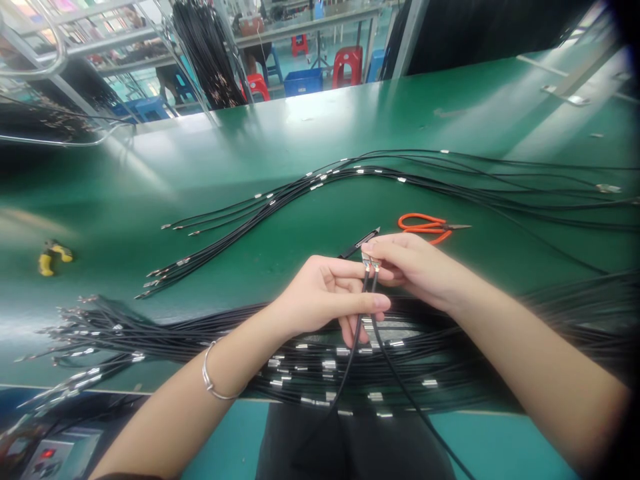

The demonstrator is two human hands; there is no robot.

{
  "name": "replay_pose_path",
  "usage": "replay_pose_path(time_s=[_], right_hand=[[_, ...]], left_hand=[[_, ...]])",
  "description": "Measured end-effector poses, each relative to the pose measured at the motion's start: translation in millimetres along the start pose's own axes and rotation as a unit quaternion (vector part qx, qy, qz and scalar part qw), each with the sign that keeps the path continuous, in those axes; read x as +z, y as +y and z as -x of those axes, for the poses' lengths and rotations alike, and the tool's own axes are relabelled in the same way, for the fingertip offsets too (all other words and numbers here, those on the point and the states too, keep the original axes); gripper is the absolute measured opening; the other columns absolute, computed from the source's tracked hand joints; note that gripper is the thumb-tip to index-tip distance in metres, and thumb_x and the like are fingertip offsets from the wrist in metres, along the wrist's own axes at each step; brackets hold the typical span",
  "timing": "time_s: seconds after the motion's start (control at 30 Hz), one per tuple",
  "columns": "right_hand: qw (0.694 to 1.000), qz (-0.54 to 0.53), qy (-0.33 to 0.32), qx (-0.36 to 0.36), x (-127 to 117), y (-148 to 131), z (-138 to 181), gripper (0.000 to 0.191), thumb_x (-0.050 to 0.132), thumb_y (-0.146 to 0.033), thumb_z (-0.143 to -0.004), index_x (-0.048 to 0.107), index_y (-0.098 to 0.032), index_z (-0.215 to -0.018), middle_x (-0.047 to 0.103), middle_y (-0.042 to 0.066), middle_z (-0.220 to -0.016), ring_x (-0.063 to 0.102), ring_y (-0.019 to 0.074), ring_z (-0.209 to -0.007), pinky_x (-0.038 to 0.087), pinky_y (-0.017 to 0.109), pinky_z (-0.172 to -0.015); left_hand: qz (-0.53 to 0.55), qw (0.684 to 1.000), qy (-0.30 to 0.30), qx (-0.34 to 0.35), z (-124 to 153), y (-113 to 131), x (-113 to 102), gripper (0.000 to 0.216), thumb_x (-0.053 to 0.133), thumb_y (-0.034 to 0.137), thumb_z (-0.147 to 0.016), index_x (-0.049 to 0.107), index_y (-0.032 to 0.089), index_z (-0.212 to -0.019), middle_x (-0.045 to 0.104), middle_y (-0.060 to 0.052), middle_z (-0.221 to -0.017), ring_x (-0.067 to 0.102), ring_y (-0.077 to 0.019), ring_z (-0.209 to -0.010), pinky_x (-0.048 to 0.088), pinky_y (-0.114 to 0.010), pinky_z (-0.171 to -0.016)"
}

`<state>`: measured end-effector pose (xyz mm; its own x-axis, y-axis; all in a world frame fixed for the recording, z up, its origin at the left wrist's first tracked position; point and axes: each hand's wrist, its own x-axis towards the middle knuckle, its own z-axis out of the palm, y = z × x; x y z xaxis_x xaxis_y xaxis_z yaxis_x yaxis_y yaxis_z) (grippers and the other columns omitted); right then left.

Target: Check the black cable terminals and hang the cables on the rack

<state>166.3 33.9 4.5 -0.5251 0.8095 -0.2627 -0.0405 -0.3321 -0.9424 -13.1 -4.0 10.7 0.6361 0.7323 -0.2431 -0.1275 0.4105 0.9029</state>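
Observation:
Two black cables (358,333) run up from my lap to shiny stripped ends or metal connectors (371,261) in front of me. My left hand (337,293), a bangle on its wrist, is closed round the cables just below those ends, thumb across the front. From the right, my right hand (407,263) pinches the tips of both ends between thumb and fingers. Exactly what the tips are is partly covered by my fingers. Just beyond my hands lie a black utility knife (361,244) and orange-handled scissors (430,225).
A thick bundle of black cables (215,323) with silvery labels lies along the near table edge. A thinner bundle (280,200) curves across the green table (260,160). Yellow-handled pliers (54,255) lie at left. Metal racks hung with cables (210,53) stand behind.

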Motion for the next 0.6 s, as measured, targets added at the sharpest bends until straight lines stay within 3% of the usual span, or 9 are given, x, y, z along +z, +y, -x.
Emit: replay_pose_path(time_s=[0.2, 0.3, 0.33, 0.4, 0.47, 0.5, 0.53, 0.6], right_hand=[[1.000, -0.009, 0.009, -0.012, -1, 2, 0, 0.048, 0.069, -0.046, -0.081, 0.042, -0.016, -0.055, 0.032, -0.007, -0.048, 0.021, 0.0036, -0.042, 0.014, 0.021, -0.040], [1.000, -0.014, 0.019, -0.015, 0, 2, -1, 0.046, 0.064, -0.057, -0.082, 0.052, -0.016, -0.067, 0.046, -0.004, -0.054, 0.025, 0.0026, -0.038, 0.014, 0.019, -0.036], [1.000, -0.005, -0.002, -0.001, 2, 0, 0, 0.047, 0.059, -0.061, -0.084, 0.057, -0.015, -0.076, 0.055, -0.002, -0.061, 0.028, 0.0027, -0.037, 0.014, 0.019, -0.033], [0.992, 0.048, -0.108, 0.052, 5, -5, 4, 0.051, 0.055, -0.064, -0.085, 0.062, -0.015, -0.093, 0.065, 0.004, -0.075, 0.036, 0.0038, -0.036, 0.017, 0.019, -0.030], [0.967, 0.119, -0.214, 0.074, 3, -13, 13, 0.046, 0.059, -0.057, -0.086, 0.064, -0.013, -0.097, 0.066, 0.005, -0.073, 0.039, 0.0041, -0.038, 0.023, 0.019, -0.032], [0.961, 0.150, -0.223, 0.059, -1, -18, 20, 0.041, 0.061, -0.053, -0.086, 0.066, -0.013, -0.093, 0.063, 0.003, -0.068, 0.039, 0.0038, -0.039, 0.024, 0.018, -0.034], [0.967, 0.169, -0.189, 0.023, -9, -22, 30, 0.036, 0.063, -0.050, -0.086, 0.066, -0.014, -0.089, 0.060, 0.001, -0.062, 0.037, 0.0034, -0.039, 0.024, 0.018, -0.035], [0.980, 0.184, -0.006, -0.076, -37, -28, 53, 0.033, 0.062, -0.049, -0.087, 0.066, -0.017, -0.084, 0.054, -0.001, -0.057, 0.035, 0.0034, -0.038, 0.024, 0.021, -0.037]], left_hand=[[-0.013, 1.000, 0.009, 0.003, 0, -2, 0, 0.051, 0.078, 0.028, -0.076, 0.064, 0.015, -0.124, 0.070, -0.006, -0.074, 0.066, -0.0156, -0.051, 0.054, -0.020, -0.040], [-0.043, 0.996, 0.063, 0.047, -2, -1, -3, 0.051, 0.079, 0.032, -0.074, 0.066, 0.013, -0.120, 0.070, -0.006, -0.074, 0.065, -0.0141, -0.049, 0.051, -0.019, -0.039], [-0.058, 0.991, 0.095, 0.076, -3, 1, -6, 0.051, 0.080, 0.033, -0.074, 0.066, 0.013, -0.119, 0.070, -0.005, -0.074, 0.064, -0.0138, -0.049, 0.051, -0.019, -0.040], [-0.086, 0.970, 0.177, 0.141, -4, 10, -14, 0.049, 0.080, 0.034, -0.073, 0.067, 0.012, -0.115, 0.070, -0.005, -0.075, 0.064, -0.0131, -0.049, 0.050, -0.020, -0.041], [-0.098, 0.940, 0.260, 0.197, 1, 26, -25, 0.042, 0.081, 0.035, -0.071, 0.071, 0.011, -0.104, 0.071, -0.006, -0.075, 0.063, -0.0115, -0.050, 0.049, -0.019, -0.042], [-0.098, 0.924, 0.297, 0.221, 6, 36, -32, 0.036, 0.081, 0.036, -0.071, 0.072, 0.011, -0.095, 0.070, -0.006, -0.074, 0.061, -0.0102, -0.050, 0.047, -0.018, -0.042], [-0.096, 0.904, 0.334, 0.247, 15, 47, -40, 0.031, 0.081, 0.037, -0.071, 0.072, 0.011, -0.085, 0.070, -0.005, -0.072, 0.059, -0.0086, -0.049, 0.045, -0.017, -0.041], [-0.101, 0.852, 0.417, 0.300, 44, 65, -58, 0.025, 0.079, 0.037, -0.073, 0.070, 0.013, -0.073, 0.069, -0.003, -0.067, 0.057, -0.0067, -0.049, 0.043, -0.015, -0.041]])
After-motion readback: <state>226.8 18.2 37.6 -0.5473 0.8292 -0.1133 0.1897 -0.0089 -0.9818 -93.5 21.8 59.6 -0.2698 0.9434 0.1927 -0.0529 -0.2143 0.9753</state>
